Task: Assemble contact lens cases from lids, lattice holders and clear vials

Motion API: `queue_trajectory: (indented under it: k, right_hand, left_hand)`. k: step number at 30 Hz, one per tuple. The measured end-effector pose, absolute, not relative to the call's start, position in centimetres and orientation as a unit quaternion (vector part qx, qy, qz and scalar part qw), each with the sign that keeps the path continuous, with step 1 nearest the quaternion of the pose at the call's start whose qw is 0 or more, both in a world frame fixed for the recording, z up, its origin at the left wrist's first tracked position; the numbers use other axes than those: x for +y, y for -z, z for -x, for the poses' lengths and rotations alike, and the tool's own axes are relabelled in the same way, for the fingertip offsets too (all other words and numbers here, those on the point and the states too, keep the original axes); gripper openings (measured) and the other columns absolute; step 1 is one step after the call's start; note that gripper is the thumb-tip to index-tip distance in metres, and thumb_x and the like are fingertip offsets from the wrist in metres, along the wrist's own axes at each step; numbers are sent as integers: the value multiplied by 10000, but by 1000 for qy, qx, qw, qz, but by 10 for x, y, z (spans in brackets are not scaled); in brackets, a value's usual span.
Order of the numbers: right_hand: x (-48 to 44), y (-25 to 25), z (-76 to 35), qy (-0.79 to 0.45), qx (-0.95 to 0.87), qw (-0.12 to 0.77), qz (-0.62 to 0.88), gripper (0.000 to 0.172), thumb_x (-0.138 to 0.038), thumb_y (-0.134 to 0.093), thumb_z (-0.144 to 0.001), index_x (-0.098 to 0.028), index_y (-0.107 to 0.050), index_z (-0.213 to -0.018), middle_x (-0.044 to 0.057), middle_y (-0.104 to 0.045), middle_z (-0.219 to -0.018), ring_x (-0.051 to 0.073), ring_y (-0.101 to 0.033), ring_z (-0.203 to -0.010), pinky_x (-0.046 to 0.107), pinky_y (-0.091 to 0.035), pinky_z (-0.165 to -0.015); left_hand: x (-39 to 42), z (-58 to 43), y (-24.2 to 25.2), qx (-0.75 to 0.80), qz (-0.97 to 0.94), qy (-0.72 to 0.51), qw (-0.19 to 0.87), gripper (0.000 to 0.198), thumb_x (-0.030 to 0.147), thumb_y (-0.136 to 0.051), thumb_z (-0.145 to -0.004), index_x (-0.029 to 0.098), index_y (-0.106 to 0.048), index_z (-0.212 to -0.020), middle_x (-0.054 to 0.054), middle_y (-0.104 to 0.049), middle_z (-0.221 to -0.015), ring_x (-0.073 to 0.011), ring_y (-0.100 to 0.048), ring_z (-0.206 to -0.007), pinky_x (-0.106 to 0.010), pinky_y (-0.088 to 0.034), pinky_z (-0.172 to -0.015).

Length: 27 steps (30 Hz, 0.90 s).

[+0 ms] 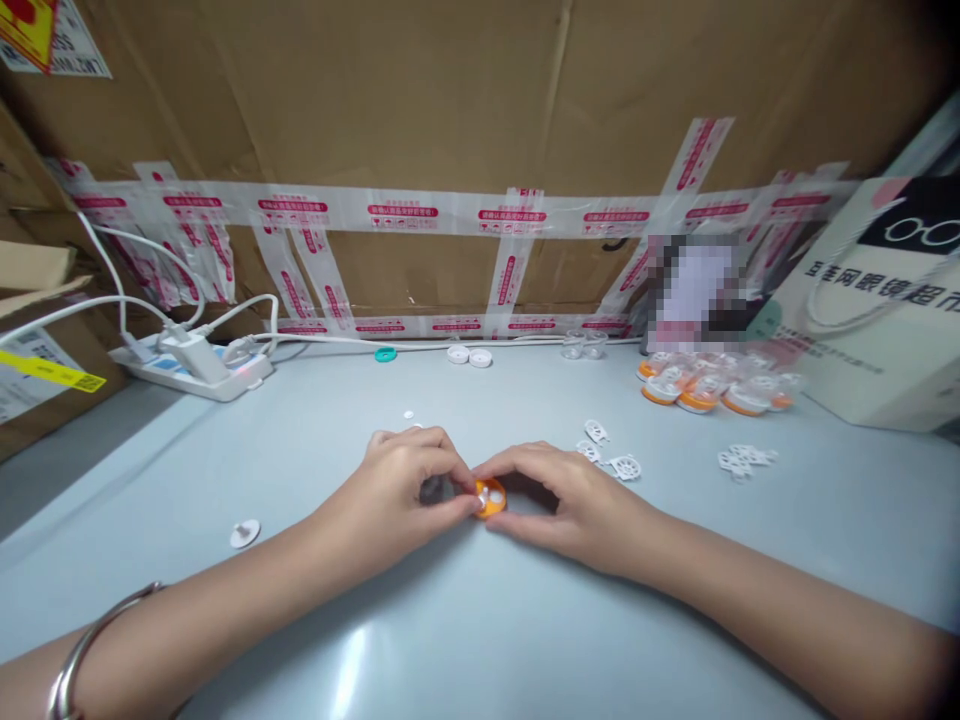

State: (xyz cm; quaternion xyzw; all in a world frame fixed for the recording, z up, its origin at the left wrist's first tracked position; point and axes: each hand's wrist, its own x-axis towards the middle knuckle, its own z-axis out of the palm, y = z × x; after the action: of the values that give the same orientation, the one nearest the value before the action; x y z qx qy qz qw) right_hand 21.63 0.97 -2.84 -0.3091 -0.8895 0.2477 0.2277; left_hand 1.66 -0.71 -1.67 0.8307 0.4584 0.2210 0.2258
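Observation:
A small round orange cap point(504, 498) with white parts inside it is between my hands at the middle of the table. My right hand point(574, 500) grips its right side between thumb and fingers. The fingers of my left hand point(424, 480) are pinched at the cap's left edge on a small white part point(482, 500), partly hidden by the fingertips. To the left lies a white disc with a peg point(245, 534). Beyond my right hand are several white spoked pieces point(625, 468). A tiny white piece point(409, 414) rests behind my left hand.
Several orange-and-clear assembled pieces point(699, 393) stand at the back right, before a paper bag point(862, 330). More white pieces point(746, 460) lie at right. A teal cap point(385, 354), white caps point(480, 357) and clear covers point(583, 344) line the back. A power strip point(240, 380) sits left.

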Motion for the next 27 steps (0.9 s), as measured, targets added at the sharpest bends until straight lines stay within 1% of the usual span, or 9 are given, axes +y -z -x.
queue_trajectory:
  k: [5, 8, 11, 16, 22, 27]
  right_hand:
    - [8, 33, -217, -292, -866, 242, 326, 117, -270, -644, -754, -191, -573, -802, 13, -673, -907, 142, -614, -843, 266, -464, -755]
    - [8, 36, -217, -296, -862, 253, 325, 131, -267, -654, -747, -187, -551, -735, 21, -679, -898, 146, -621, -827, 273, -471, -740]
    - [8, 36, -217, -281, -869, 259, 316, 133, -267, -658, -746, -184, -557, -721, 34, -680, -902, 145, -619, -799, 278, -476, -722]
    - [8, 34, -216, -266, -882, 269, 282, 88, -244, -641, -764, -184, -585, -730, 35, -692, -886, 133, -617, -786, 260, -477, -713]
    - [7, 31, -216, -263, -883, 265, 283, 60, -229, -639, -766, -183, -600, -763, 30, -694, -912, 121, -615, -788, 232, -467, -703]
    - [7, 32, -215, -274, -883, 257, 282, 57, -223, -630, -775, -182, -597, -753, 31, -687, -938, 121, -615, -815, 231, -464, -727]
  left_hand:
    - [-5, -20, 16, 487, -805, -213, 263, 103, 304, -616, -748, 229, -682, -723, 5, -625, -796, -153, -558, -773, -281, -385, -717]
    - [-3, -21, 21, 493, -795, -221, 274, 115, 308, -617, -732, 210, -675, -713, -3, -618, -783, -155, -560, -747, -278, -407, -693]
    - [-2, -22, 24, 488, -782, -232, 311, 108, 292, -629, -707, 188, -659, -701, -9, -615, -772, -151, -569, -727, -266, -429, -671]
    - [1, -20, 16, 498, -717, -237, 427, 171, 325, -630, -705, 153, -637, -710, -7, -622, -694, -136, -562, -676, -243, -434, -633]
    - [9, -16, 14, 502, -705, -221, 449, 194, 343, -608, -718, 153, -647, -716, -5, -629, -689, -134, -546, -678, -234, -414, -627]
    - [9, -17, 20, 514, -713, -191, 436, 203, 342, -571, -739, 153, -642, -724, 6, -596, -649, -117, -503, -609, -219, -379, -561]
